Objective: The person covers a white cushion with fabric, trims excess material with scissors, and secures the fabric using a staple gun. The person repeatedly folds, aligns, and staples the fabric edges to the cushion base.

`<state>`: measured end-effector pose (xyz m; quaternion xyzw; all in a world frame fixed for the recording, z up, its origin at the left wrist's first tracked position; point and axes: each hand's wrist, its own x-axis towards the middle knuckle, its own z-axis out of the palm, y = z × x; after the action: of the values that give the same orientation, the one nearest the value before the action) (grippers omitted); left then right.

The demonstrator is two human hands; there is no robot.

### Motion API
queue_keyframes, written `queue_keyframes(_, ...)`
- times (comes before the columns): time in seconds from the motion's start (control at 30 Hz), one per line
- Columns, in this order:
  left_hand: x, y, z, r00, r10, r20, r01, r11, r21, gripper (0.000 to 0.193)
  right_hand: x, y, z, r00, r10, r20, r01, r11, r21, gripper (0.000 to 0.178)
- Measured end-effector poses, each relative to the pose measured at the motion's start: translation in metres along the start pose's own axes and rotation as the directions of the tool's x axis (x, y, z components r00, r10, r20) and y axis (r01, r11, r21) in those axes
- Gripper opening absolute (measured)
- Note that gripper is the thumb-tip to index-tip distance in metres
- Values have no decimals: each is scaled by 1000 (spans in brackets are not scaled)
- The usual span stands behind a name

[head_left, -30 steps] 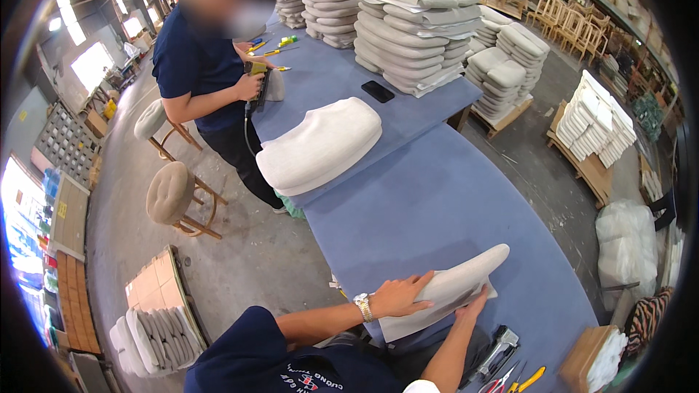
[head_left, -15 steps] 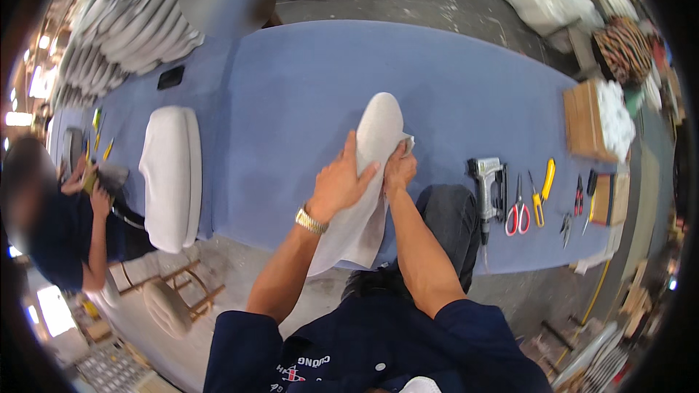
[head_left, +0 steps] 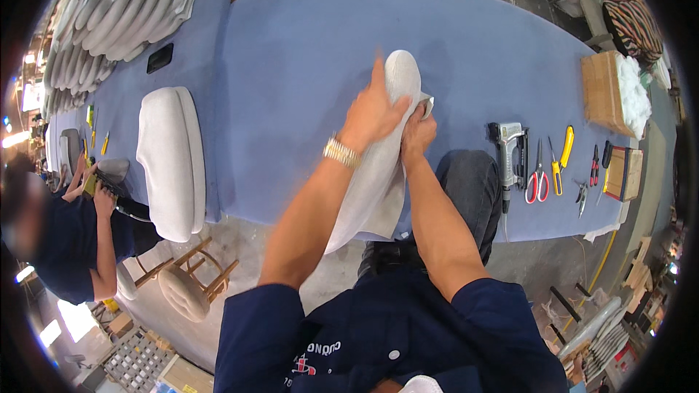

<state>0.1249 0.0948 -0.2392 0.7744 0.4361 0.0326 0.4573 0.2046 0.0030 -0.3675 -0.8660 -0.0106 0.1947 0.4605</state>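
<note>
Head view: a pale cushion occupies the centre of the frame, its fabric trailing toward the lower edge. My left grip, spread and unclenched, rests against it; my right grip grasps the fabric. Right of centre, a staple gun and scissors lie on the blue surface.
</note>
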Motion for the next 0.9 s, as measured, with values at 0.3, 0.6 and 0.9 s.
queue_keyframes(0.3,-189,-43,6,994,-51,-97,57,996,69,92,12,7,1,999,19,39,-17,999,-35,48)
queue_keyframes(0.6,-256,-72,27,975,-98,-199,137,971,198,93,6,-7,-9,993,83,80,-81,997,-18,51)
queue_keyframes(0.9,-66,10,-2,991,112,-80,-78,936,344,94,3,-2,-3,998,17,58,-18,1000,22,47)
